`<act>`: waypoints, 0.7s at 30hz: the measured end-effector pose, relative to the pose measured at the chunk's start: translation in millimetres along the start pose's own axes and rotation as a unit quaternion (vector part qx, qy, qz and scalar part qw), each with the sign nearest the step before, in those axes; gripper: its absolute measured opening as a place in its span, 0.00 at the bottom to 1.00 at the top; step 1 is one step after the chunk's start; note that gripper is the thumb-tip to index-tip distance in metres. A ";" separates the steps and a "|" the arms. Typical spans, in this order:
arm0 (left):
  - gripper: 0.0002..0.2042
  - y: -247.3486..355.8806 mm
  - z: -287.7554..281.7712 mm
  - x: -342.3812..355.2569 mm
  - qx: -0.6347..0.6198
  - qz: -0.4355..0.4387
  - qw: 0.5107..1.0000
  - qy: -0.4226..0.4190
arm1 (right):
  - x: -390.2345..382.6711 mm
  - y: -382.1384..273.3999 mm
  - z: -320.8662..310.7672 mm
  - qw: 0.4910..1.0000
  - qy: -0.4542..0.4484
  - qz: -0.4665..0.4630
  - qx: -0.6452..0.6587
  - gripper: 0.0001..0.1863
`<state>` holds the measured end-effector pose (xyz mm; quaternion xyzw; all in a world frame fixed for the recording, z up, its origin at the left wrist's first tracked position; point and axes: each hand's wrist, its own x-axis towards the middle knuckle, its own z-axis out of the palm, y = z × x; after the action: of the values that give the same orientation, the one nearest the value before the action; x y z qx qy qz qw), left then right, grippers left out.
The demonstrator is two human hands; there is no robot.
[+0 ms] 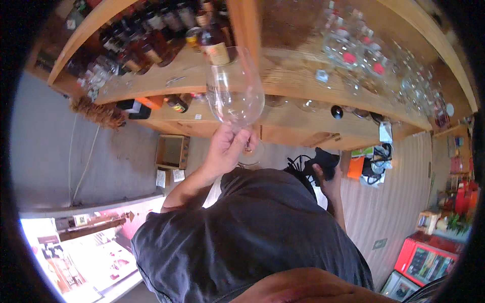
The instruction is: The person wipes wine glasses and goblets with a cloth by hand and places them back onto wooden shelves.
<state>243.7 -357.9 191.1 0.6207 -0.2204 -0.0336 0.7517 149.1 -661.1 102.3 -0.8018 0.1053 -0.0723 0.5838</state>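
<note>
The left hand (228, 146) pinches a large clear glass (236, 98) at twelve o'clock, its lower part half hidden; toward four, the right hand (328, 184) clutches black cloth (327, 160), outline indistinct.

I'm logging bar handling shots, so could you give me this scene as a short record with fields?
Left hand: left hand grips a large stemmed glass just below its bowl
Right hand: right hand holds a black item, perhaps a cloth
Glass contents: no drink visible
Ahead: wooden shelf
Shelf, left part: bottles
Shelf, right part: clear glasses, some with red marks
</note>
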 end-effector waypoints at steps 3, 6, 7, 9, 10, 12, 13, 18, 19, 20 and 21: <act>0.09 -4.5 47.8 12.9 -0.037 -0.011 0.999 0.029 | -6.1 25.3 -26.6 0.998 0.039 -0.014 0.054 0.11; 0.10 -22.4 73.4 40.7 -0.008 0.044 0.999 0.023 | -8.7 46.9 -54.0 0.996 0.048 0.019 0.070 0.11; 0.10 -26.6 80.7 52.1 0.010 0.074 0.997 0.026 | -8.4 51.9 -62.3 0.996 0.058 0.025 0.061 0.11; 0.09 -37.4 87.1 73.1 0.059 0.083 0.993 0.062 | -8.1 57.0 -77.5 0.996 0.060 0.028 0.063 0.12; 0.09 -40.0 89.4 84.6 0.082 0.090 0.989 0.083 | -8.8 51.1 -80.6 0.994 0.072 0.017 0.075 0.13; 0.09 -43.1 91.1 114.4 0.151 0.109 0.976 0.115 | -6.7 59.5 -93.1 0.996 0.066 -0.014 0.062 0.15; 0.09 -43.7 92.1 129.9 0.185 0.119 0.967 0.132 | -5.6 64.7 -99.5 0.995 0.068 -0.022 0.069 0.15; 0.10 -69.1 93.9 198.6 0.189 0.091 0.964 0.162 | -9.3 62.6 -118.0 0.993 0.070 0.003 0.098 0.16; 0.10 -77.3 92.1 212.1 0.177 0.087 0.967 0.164 | -9.4 63.3 -120.8 0.992 0.067 0.014 0.105 0.16; 0.10 -86.6 88.8 224.3 0.208 0.094 0.960 0.161 | -8.9 67.9 -122.1 0.992 0.073 0.001 0.101 0.17; 0.10 -94.2 85.9 235.1 0.224 0.110 0.954 0.165 | -7.9 74.2 -121.9 0.992 0.078 -0.012 0.096 0.17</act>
<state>444.4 -534.4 181.3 0.7417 -0.1623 0.2025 0.6185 106.1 -793.3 69.3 -0.7349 0.1341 -0.1515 0.6473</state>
